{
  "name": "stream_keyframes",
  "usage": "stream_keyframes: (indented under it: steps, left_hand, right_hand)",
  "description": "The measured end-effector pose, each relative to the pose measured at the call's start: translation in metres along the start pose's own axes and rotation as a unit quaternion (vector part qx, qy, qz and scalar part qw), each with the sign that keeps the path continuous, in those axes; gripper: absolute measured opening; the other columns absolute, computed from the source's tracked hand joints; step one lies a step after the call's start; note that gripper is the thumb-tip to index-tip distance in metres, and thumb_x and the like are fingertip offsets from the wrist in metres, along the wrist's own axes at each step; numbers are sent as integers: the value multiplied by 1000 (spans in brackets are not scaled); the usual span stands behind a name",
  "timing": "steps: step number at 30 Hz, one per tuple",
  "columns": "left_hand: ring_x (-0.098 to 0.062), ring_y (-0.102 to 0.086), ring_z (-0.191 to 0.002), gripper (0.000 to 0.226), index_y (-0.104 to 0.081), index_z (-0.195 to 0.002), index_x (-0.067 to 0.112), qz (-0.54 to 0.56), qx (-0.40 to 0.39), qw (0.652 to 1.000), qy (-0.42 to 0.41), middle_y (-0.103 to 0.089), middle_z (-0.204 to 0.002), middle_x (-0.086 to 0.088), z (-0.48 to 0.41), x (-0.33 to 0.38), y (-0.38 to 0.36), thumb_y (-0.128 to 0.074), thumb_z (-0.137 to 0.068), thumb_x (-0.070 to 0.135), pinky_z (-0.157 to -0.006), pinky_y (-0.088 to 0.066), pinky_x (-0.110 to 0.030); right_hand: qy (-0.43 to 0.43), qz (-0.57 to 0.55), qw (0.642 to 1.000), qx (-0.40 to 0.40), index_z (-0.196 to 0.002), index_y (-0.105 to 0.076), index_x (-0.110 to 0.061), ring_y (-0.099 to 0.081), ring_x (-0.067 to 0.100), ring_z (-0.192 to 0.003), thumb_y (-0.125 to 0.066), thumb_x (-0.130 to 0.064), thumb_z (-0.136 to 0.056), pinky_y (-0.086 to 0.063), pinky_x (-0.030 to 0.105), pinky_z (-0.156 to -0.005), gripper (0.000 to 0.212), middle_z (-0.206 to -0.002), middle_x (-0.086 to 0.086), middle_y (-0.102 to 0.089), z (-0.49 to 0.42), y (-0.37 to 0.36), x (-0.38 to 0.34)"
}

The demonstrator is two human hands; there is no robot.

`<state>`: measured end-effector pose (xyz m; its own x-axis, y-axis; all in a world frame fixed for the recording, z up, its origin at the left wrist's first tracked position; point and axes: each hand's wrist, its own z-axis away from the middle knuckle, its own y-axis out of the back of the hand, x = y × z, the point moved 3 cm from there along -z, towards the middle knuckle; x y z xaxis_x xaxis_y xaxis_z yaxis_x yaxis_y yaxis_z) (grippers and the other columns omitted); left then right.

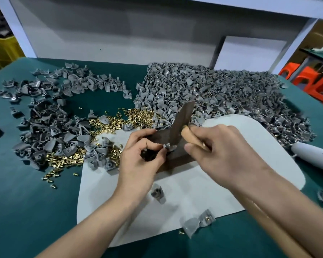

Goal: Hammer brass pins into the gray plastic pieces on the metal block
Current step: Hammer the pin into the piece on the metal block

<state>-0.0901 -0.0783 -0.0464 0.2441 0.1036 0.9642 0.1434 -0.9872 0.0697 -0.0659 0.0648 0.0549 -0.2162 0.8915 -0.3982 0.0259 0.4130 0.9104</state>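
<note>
Head view: both forearms reach in from the bottom edge over a white mat [194,187] laid on a green table cover [26,202]. The left hand [142,153] has its fingers curled, with thumb and forefinger pinching a small gray plastic piece [166,146]. That piece sits at the near top edge of the dark metal block [177,157], which stands on the mat between the two hands. The right hand [220,146] is wrapped around the wooden handle of a hammer [185,118], gripping close to the head. The dark head rises tilted above the block and is smeared, so whether it touches the piece cannot be told. The handle runs back under the right forearm. Brass pins [132,116] lie in a loose heap just beyond the block, and more are scattered off the mat's left edge. A large heap of gray pieces [222,90] fills the far right of the table and reaches the mat's far edge. A thinner spread of pieces [45,120] lies on the left. A single loose piece [158,194] lies on the mat's near part. A pair of pieces [198,222] lies at its near edge, one with a brass pin in it. A gray cylindrical tool [309,155] lies at the right, and its red marking is too blurred to read. Orange stools [313,79] and a yellow crate [2,49] stand beyond the table.
</note>
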Motion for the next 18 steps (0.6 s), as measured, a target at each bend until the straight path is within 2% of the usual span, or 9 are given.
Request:
stream_keyframes:
  steps: [2,4,6,8,9,11,14,16,18]
  left_hand:
    - [7,-55,-103,28,-66,-66,20,0,2,1000,-3,-57,-111,13,0,0,-1,-74,-75,-5,-93,-47,-22]
    - [3,-55,-105,26,-66,-66,20,-8,2,1000,3,-57,-112,14,0,1,-3,-74,-77,-3,-94,-49,-29]
    - [1,-56,-106,26,-68,-67,21,-13,2,1000,4,-57,-113,14,0,-1,-3,-74,-77,-2,-94,-48,-26]
    - [3,-56,-105,27,-68,-67,21,2,1,1000,6,-58,-111,14,0,-2,-1,-74,-76,-4,-90,-45,-17]
    - [5,-56,-104,27,-68,-67,20,4,1,1000,4,-58,-111,14,0,-2,-2,-74,-76,-5,-88,-45,-14]
    - [7,-55,-103,22,-69,-69,18,-15,1,1000,-5,-57,-111,15,-1,-1,-2,-75,-76,-2,-89,-46,-17]
    - [1,-55,-108,19,-70,-72,18,-25,-2,1000,-17,-57,-113,13,-1,-2,-3,-74,-77,1,-94,-47,-26]
    - [1,-55,-108,23,-69,-70,22,-15,-1,1000,-4,-57,-112,14,-1,-3,-3,-74,-77,2,-95,-47,-26]
    - [5,-54,-107,24,-68,-67,25,-1,2,1000,24,-57,-112,18,-1,-3,-3,-75,-77,4,-92,-47,-24]
  right_hand:
    - [15,-19,998,61,-61,-48,-14,-38,18,-47,-61,-22,-87,-32,26,-47,30,-47,2,-38,-2,16,5]
    - [36,-47,992,114,-70,-56,-9,-43,16,-45,-60,-21,-86,-33,19,-41,20,-46,2,-45,-1,32,5]
    - [33,-42,994,91,-65,-51,-16,-46,10,-45,-57,-22,-87,-35,13,-39,24,-46,-3,-45,-1,24,0]
    - [9,-1,1000,8,-66,-45,-19,-51,14,-56,-55,-24,-90,-44,26,-53,27,-52,-2,-43,1,4,0]
    - [5,7,1000,1,-68,-47,-17,-50,19,-59,-56,-25,-90,-43,29,-56,25,-53,-2,-42,2,2,2]
    - [24,-11,999,42,-67,-51,-12,-44,14,-49,-58,-24,-88,-33,19,-44,25,-45,-2,-40,0,19,2]
    - [50,-31,993,99,-72,-58,-10,-42,12,-47,-59,-24,-87,-35,16,-42,21,-49,-9,-46,-1,44,-5]
    - [53,-52,993,89,-76,-59,-6,-39,12,-42,-59,-22,-87,-34,18,-40,20,-47,-4,-42,-2,42,-2]
    - [24,-119,991,59,-75,-58,-1,-35,10,-39,-59,-16,-89,-35,25,-42,20,-46,-2,-38,-2,30,12]
